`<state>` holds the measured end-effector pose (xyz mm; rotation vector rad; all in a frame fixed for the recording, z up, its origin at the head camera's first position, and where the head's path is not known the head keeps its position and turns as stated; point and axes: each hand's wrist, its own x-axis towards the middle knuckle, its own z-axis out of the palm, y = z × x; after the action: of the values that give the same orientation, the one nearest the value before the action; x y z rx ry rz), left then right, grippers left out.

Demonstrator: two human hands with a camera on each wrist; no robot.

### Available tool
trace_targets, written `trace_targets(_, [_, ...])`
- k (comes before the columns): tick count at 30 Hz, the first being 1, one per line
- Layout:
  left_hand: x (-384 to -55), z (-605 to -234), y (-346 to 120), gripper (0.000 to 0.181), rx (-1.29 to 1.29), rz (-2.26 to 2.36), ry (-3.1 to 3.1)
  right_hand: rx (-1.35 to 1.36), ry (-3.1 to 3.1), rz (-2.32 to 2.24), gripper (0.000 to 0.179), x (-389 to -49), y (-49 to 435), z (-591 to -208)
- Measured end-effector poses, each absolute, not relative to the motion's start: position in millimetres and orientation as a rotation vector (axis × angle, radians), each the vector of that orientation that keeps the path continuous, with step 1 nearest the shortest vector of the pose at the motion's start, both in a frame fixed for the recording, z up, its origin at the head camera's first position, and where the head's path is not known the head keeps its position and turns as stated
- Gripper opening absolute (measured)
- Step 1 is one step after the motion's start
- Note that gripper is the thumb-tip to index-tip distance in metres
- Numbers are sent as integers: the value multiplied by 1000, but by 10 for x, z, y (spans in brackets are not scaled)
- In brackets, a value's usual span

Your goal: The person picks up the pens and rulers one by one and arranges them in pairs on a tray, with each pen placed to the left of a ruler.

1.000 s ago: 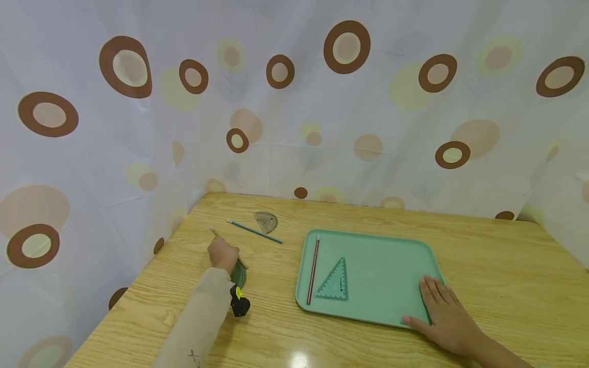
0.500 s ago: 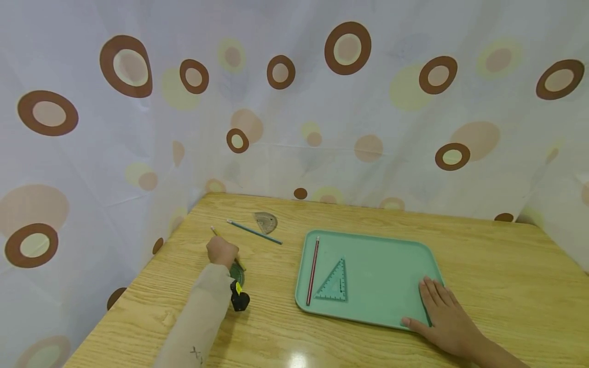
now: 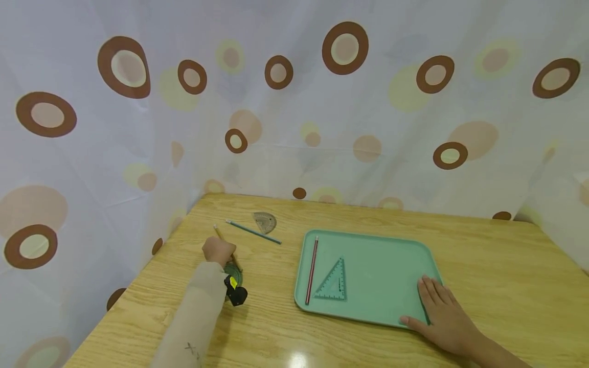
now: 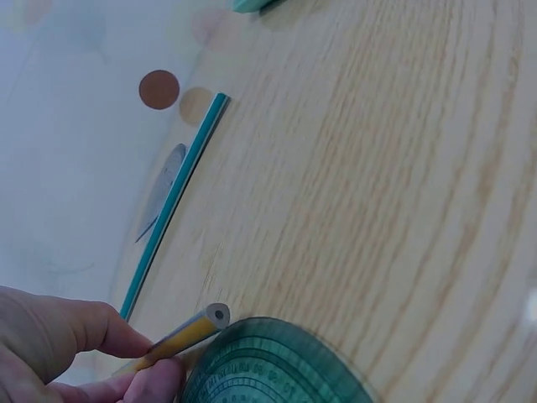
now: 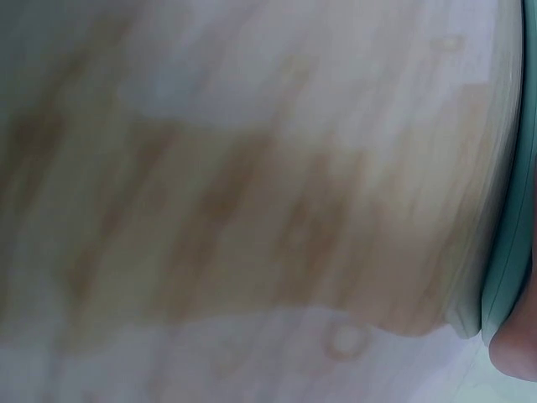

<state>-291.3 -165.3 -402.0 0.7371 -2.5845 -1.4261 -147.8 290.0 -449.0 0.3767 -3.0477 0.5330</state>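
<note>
Two bare hands are at work at a wooden table (image 3: 271,317), and I take the green tray (image 3: 382,276) on it as my reference. Left of the tray and well apart from it, the left hand (image 3: 218,250) pinches a yellow pencil (image 4: 183,337) between thumb and fingers, the plain unsharpened end facing the wrist camera. Whether the pencil is clear of the table, I cannot tell. Also left of the tray, just beside that pencil and partly hidden by the hand and wrist, is a dark green protractor (image 4: 273,369). The right hand (image 3: 444,317) rests on the tray's right edge with fingers extended and thumb apart, at the near corner.

Inside the tray, along its left side, lies a red pencil (image 3: 312,271); near it, also inside, a teal set square (image 3: 329,290) lies flat. Beyond the tray's far left corner lie a blue-green pencil (image 3: 253,232) and a clear protractor (image 3: 265,222), close together. Behind the tray, at the table's far edge, hangs a circle-patterned cloth (image 3: 395,117).
</note>
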Motion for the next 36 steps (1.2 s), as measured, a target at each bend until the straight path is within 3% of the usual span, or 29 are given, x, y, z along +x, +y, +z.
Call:
trace_targets(7, [-2913,-4032,-1714,40,824,-1593,-2495,393,-3038,518,95,-1508,2874,-4486])
trace_targets(20, [-2961,-4078,-1715,39,949,-1828,-2376,389,-3045,515,96,-1495,2869,-4461])
trace_targets(36, [-2849,-4058,-1744,41,745,-2034,-2358,374,-3044,515,96,-1477,2888,-4472])
